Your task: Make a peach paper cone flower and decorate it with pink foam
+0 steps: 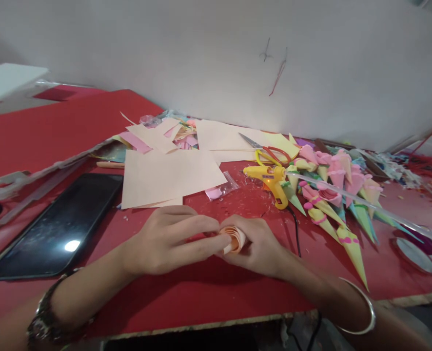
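A rolled strip of cream paper sits between my hands above the table's front part, its coiled end facing me. My right hand is closed around the roll from the right. My left hand reaches in from the left, with its fingertips pressed on the coil's open end. Just beyond my hands lie flat cream paper sheets. A yellow hot glue gun rests on its side behind my right hand, a clear glue stick running from its back.
A black phone lies at the left. Scissors with red and yellow handles rest at the back. Several paper cones with pink trim pile up at the right, near a tape roll. Paper scraps lie by the wall.
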Demonstrator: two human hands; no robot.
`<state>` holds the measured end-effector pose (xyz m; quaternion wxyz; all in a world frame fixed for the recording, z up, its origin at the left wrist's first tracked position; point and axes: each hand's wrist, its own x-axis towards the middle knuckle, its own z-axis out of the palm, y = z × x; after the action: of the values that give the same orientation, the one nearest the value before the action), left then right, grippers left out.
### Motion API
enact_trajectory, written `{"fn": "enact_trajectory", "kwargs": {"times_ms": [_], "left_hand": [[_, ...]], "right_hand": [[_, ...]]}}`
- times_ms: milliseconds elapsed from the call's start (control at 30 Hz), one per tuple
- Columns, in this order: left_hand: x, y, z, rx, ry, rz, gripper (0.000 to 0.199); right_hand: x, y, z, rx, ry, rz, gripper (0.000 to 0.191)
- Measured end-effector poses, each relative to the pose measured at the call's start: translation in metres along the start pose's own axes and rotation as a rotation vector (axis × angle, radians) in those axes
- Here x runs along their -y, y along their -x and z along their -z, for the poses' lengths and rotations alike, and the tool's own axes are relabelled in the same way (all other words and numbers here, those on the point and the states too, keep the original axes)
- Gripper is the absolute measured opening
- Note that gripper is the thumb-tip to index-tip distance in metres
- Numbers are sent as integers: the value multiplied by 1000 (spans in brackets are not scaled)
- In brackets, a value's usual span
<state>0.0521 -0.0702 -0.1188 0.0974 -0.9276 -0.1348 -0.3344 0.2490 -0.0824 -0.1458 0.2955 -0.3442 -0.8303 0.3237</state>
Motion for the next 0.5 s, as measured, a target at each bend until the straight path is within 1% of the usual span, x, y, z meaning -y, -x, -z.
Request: {"fn": "enact_trajectory", "kwargs": {"times_ms": [100, 167, 233, 333, 500], "left_hand": [[2, 3, 1, -2, -11, 54, 18], [2, 4, 0, -14, -6, 94, 18], [2, 4, 0, -26, -7, 127, 16], [1, 3, -2, -55, -3, 152, 16], [1, 1, -2, -92, 4, 172, 17]], "right_hand": [[2, 0, 0, -39, 9, -4, 35], [1, 0, 0, -80, 47, 7, 42], [0, 0, -1, -97, 81, 20, 40], [0, 1, -1, -57, 71, 19, 32], [3, 0, 1, -27, 37, -9, 31]]}}
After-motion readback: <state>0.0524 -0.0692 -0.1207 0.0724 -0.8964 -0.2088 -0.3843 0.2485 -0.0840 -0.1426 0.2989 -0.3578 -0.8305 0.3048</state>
